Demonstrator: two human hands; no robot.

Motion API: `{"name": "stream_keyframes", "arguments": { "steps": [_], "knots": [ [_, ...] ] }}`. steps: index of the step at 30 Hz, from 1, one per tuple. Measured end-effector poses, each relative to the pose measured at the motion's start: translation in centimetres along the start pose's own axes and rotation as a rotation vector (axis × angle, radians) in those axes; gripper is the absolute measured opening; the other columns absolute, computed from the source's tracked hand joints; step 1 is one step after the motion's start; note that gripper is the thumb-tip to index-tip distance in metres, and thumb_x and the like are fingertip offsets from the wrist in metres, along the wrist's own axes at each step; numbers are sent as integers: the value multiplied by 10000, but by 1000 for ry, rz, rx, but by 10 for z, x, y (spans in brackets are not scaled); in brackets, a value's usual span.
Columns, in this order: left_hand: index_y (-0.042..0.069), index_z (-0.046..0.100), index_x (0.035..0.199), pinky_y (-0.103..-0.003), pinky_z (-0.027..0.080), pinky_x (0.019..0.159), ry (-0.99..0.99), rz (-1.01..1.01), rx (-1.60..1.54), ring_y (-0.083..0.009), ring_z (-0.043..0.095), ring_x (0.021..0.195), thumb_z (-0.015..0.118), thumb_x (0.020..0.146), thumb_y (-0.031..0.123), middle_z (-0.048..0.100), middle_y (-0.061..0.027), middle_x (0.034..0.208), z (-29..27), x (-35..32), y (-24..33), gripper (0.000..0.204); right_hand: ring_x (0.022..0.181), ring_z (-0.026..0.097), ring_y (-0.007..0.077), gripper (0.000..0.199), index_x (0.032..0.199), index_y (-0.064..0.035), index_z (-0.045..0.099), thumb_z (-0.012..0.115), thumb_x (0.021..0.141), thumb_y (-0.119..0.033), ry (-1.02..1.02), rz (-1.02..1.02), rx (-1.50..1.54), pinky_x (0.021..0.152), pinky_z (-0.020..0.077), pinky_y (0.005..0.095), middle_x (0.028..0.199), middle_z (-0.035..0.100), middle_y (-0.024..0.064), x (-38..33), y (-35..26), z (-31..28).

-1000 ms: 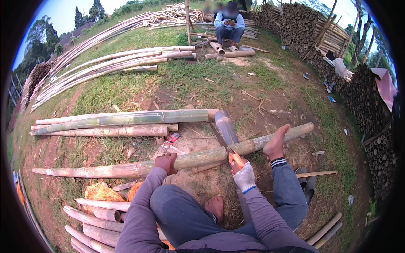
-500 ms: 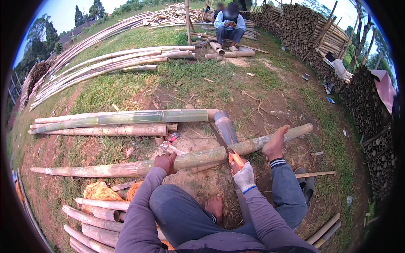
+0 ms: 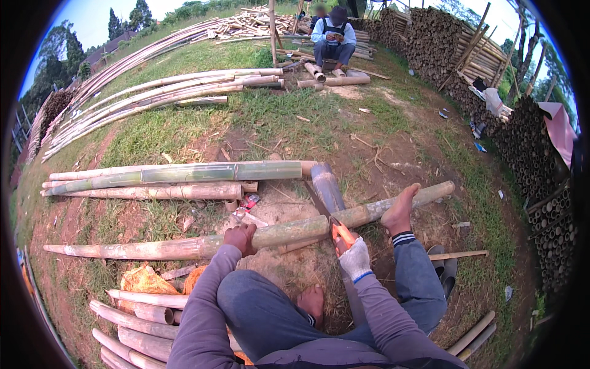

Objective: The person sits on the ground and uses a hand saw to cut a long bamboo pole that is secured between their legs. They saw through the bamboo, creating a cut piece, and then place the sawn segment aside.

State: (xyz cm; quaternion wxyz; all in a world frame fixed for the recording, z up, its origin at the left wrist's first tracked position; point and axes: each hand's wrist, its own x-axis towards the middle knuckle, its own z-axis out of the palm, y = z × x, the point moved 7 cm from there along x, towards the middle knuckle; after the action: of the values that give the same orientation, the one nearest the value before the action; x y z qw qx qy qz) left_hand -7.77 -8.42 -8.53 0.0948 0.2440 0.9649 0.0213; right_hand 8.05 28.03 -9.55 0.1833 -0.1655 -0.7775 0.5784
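Note:
A long bamboo pole (image 3: pixel 153 247) lies across in front of me, resting on a short bamboo piece (image 3: pixel 326 184). My bare left hand (image 3: pixel 241 237) presses down on the pole near its middle. My right hand (image 3: pixel 354 257), in a white glove, grips the orange handle of a saw (image 3: pixel 342 232) whose blade meets the pole. My bare right foot (image 3: pixel 401 212) rests on the pole to the right of the cut. My left foot (image 3: pixel 312 304) is tucked under my knee.
More bamboo poles (image 3: pixel 178 173) lie beyond, several cut pieces (image 3: pixel 138 313) at my lower left, an orange sack (image 3: pixel 142 280) beside them. Stacked bamboo (image 3: pixel 541 178) lines the right side. Another person (image 3: pixel 333 34) sits far ahead. Sandals (image 3: pixel 444 270) lie by my right leg.
My right hand with the saw has shifted slightly along the cut. My left hand and foot stay pressed on the pole.

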Motion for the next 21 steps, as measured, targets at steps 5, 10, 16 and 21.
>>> {"name": "stream_keyframes", "arguments": {
  "steps": [5,10,16,21],
  "knots": [
    [152,599,1261,-521,593,927,-9,-4,-6,-384,733,1103,900,697,429,724,-145,1224,-4,-2,2,697,654,641,86,198,1098,-40,632,752,1039,-186,-16,3,47,567,543,269,824,643,4,0,-4,0],
    [149,597,1266,-524,591,931,8,7,-14,-382,729,1110,903,692,432,723,-141,1221,-3,-2,2,710,691,650,146,232,1108,-33,646,762,1025,-216,-7,37,55,600,539,307,841,657,45,-1,-3,0],
    [150,598,1278,-520,595,934,-11,0,5,-378,732,1115,903,693,440,723,-142,1226,-3,-2,1,720,905,731,453,394,1144,3,701,781,980,-346,-3,78,-67,780,552,492,952,732,258,-4,-12,-3],
    [148,600,1276,-516,598,939,-23,-5,14,-376,734,1120,904,694,446,723,-144,1230,-4,-1,3,721,897,735,445,391,1141,2,703,783,980,-346,-4,76,-23,772,552,489,950,734,256,-4,-11,-3]
  ]
}}
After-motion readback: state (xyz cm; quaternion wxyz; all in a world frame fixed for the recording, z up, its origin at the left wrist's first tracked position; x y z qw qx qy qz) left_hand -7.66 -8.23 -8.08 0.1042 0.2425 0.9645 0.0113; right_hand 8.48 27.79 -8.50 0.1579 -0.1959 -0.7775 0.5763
